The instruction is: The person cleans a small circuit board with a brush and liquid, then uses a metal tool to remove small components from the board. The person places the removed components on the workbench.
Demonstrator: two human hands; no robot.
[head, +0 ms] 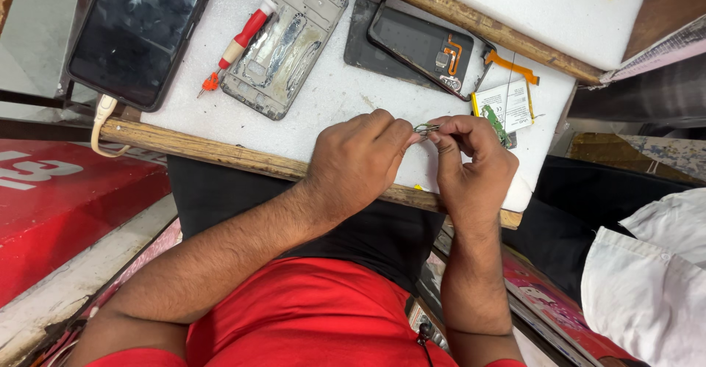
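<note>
Where both grips meet, left hand and right hand pinch small metal part.

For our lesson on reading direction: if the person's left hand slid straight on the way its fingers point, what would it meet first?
The left hand points right, at the small metal part pinched between both hands; just beyond it are the right hand's fingers.
</note>
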